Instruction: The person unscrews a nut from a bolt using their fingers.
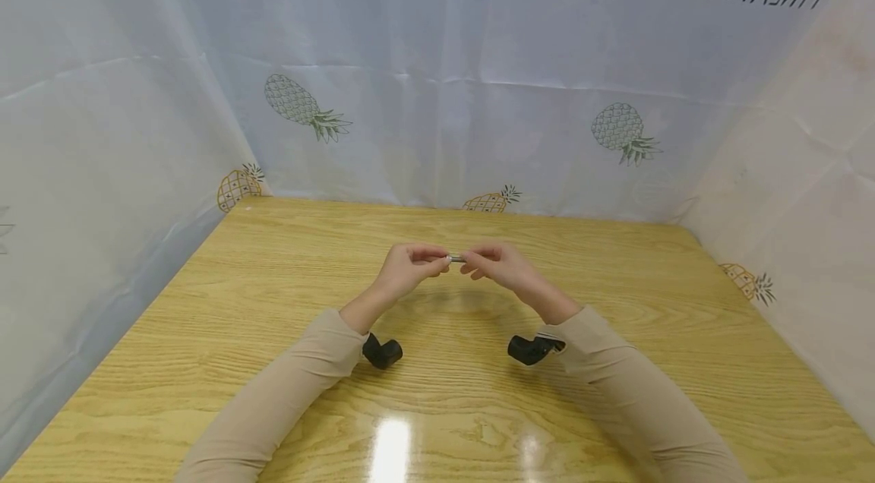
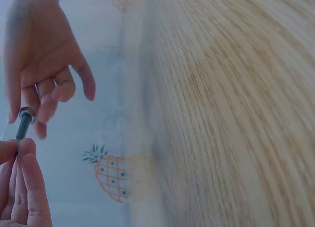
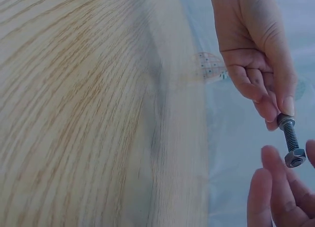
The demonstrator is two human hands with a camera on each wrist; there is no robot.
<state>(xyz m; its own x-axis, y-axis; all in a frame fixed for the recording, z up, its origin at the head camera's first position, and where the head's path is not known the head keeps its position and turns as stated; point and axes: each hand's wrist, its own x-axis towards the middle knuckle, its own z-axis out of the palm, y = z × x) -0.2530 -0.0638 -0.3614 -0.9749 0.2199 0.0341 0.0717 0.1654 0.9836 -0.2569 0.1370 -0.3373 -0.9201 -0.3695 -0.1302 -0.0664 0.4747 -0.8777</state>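
Observation:
A metal bolt (image 3: 291,138) with a hex nut (image 3: 295,158) on its end spans the gap between my two hands above the table. My left hand (image 1: 408,270) pinches the bolt's head end between thumb and fingertips, as the right wrist view shows. Facing it, my right hand (image 1: 502,268) has its thumb and fingers spread loosely around the nut. In the right wrist view small gaps show between those fingers (image 3: 273,160) and the nut. The left wrist view has the nut (image 2: 27,113) close by the right hand's thumb (image 2: 14,101), and its other fingers hang loosely bent.
Below the hands lies a wood-grain table (image 1: 437,407). A pale curtain (image 1: 437,141) printed with pineapples hangs behind it and along both sides. Black devices sit at the left wrist (image 1: 383,352) and right wrist (image 1: 529,350), under the beige sleeves.

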